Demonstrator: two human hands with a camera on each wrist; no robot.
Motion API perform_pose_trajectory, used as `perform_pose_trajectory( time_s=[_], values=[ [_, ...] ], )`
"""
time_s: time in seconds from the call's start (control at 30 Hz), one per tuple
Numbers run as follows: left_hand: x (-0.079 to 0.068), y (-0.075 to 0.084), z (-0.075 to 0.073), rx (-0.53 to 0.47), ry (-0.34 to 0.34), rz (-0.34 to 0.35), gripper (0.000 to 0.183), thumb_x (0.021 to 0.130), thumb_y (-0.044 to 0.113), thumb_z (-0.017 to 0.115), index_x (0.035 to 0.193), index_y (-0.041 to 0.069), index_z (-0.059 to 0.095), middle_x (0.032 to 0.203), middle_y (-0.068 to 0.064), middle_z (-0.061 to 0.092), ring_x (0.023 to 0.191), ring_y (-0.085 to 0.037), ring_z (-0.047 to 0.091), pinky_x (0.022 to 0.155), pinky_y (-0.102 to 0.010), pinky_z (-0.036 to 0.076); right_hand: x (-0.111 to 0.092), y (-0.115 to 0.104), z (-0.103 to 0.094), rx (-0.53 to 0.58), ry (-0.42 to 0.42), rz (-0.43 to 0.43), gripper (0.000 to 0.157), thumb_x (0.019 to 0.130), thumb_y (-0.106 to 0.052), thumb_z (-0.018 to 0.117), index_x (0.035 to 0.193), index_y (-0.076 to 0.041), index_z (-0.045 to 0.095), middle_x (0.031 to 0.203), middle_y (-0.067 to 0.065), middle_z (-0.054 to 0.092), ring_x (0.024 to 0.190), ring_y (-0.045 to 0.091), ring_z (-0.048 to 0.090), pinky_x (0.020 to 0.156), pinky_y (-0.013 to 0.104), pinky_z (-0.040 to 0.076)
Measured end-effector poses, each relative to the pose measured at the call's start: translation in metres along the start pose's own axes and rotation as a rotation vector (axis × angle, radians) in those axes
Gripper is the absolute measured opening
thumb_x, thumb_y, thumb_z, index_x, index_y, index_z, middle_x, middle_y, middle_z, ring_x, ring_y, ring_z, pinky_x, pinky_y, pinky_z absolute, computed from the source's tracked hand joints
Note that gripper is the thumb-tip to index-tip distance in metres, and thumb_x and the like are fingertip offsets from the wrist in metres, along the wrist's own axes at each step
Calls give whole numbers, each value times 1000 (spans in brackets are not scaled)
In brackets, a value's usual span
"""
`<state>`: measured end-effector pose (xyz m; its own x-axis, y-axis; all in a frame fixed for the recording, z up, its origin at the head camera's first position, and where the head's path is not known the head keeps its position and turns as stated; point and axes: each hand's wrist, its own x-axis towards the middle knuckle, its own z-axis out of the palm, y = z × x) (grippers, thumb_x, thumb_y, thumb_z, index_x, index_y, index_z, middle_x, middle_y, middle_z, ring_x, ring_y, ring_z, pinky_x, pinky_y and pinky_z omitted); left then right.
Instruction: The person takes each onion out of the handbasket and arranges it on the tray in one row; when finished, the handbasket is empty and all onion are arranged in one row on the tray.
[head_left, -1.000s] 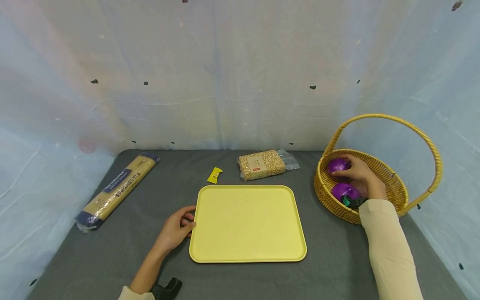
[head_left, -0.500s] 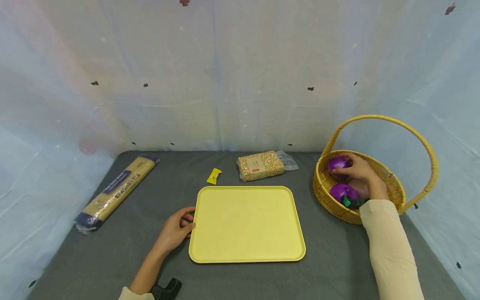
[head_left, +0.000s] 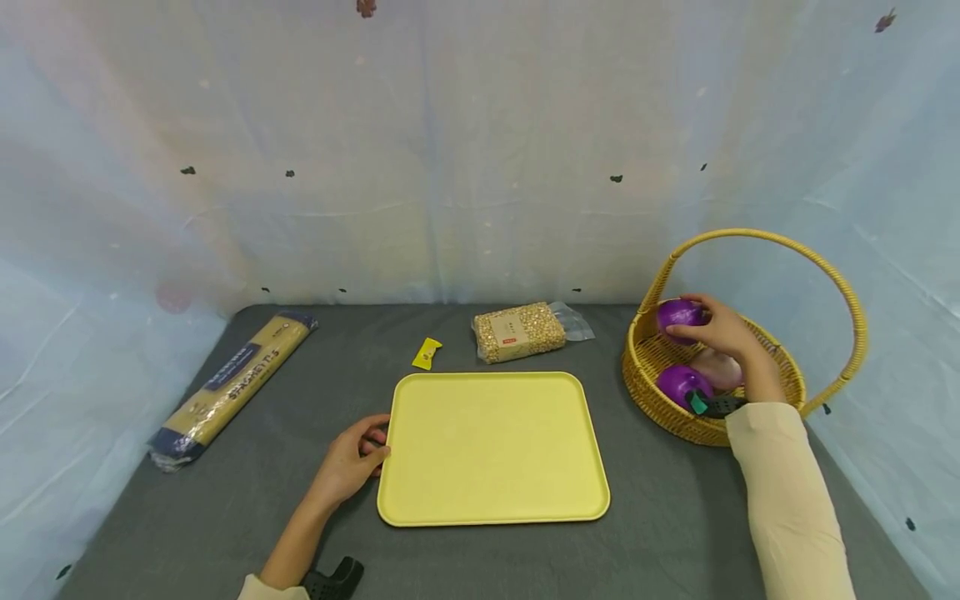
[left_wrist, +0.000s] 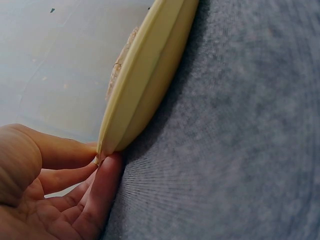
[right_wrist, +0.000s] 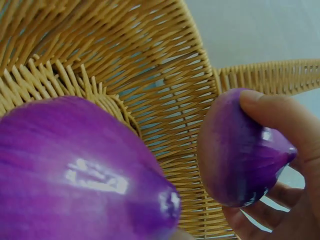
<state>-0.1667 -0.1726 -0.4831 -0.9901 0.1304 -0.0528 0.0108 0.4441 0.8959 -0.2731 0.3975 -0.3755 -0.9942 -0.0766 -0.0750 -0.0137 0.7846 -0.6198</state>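
My left hand (head_left: 351, 460) pinches the left rim of a yellow rectangular tray (head_left: 495, 450); the left wrist view shows thumb and fingers on the tray's edge (left_wrist: 135, 95). Over at the right, my right hand (head_left: 723, 327) grips a shiny purple onion (head_left: 677, 322) above the inside of a wicker basket (head_left: 637, 382). The right wrist view has this onion (right_wrist: 240, 150) between thumb and fingers. A second purple onion (head_left: 681, 383) lies in the basket, large in the right wrist view's foreground. Next to it is a pale pinkish round thing (head_left: 717, 368), partly hidden by my wrist.
The basket's tall arched handle (head_left: 847, 292) rises at the right. Behind the tray lie a small yellow wrapped candy (head_left: 427, 353) and a clear vacuum pack of pale grains (head_left: 519, 332). A spaghetti pack (head_left: 232, 387) lies slanted at the left. Pale sheeting (head_left: 450, 167) hangs round the grey table.
My right hand has raised the onion slightly within the basket, uncovering more of the pale round thing. The left hand keeps its hold on the tray. The whole head view has shifted slightly.
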Motion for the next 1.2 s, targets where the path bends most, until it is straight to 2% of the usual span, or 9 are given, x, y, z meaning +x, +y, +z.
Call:
perform_pose_trajectory(
  time_s=[0.23,0.53,0.67,0.87,0.97,1.2],
  values=[
    [0,0,0,15,19,31,44,85,-3,61,128,0,51,93,-11,54,69,-16,57,54,-28,52,-8,-8,-4,43,28,-33,81,87,-40,62,148,-6,21,137,33,31,123,49,32,95,64,32],
    [-1,1,-1,2,-3,10,45,86,-3,61,130,2,50,95,-13,54,71,-16,57,55,-27,52,-11,-22,-3,73,52,-102,72,88,-29,63,145,-3,27,135,30,37,121,47,37,93,61,38],
    [0,1,-1,0,-5,-1,45,86,-3,61,130,3,51,95,-12,54,72,-17,58,56,-27,52,-15,-39,-1,61,58,-120,70,87,-25,65,143,-2,30,133,29,40,118,46,41,92,59,40],
    [0,1,0,-6,-5,-10,46,86,-3,61,130,3,51,95,-12,54,73,-18,59,56,-27,52,-16,-52,6,72,68,-144,70,85,-29,67,144,-10,33,136,23,39,120,41,41,92,57,41],
    [0,1,0,-8,-7,-14,46,86,-3,61,130,3,51,96,-13,54,73,-18,59,56,-27,52,-16,-60,10,72,76,-182,70,84,-32,69,143,-14,36,137,20,40,120,39,42,90,56,42],
    [0,1,0,-6,-7,-14,45,86,-3,61,130,3,51,96,-12,54,73,-18,58,56,-27,52,-17,-84,24,92,73,-249,67,80,-27,74,139,-17,42,134,14,42,114,33,46,88,52,45]
  ],
)
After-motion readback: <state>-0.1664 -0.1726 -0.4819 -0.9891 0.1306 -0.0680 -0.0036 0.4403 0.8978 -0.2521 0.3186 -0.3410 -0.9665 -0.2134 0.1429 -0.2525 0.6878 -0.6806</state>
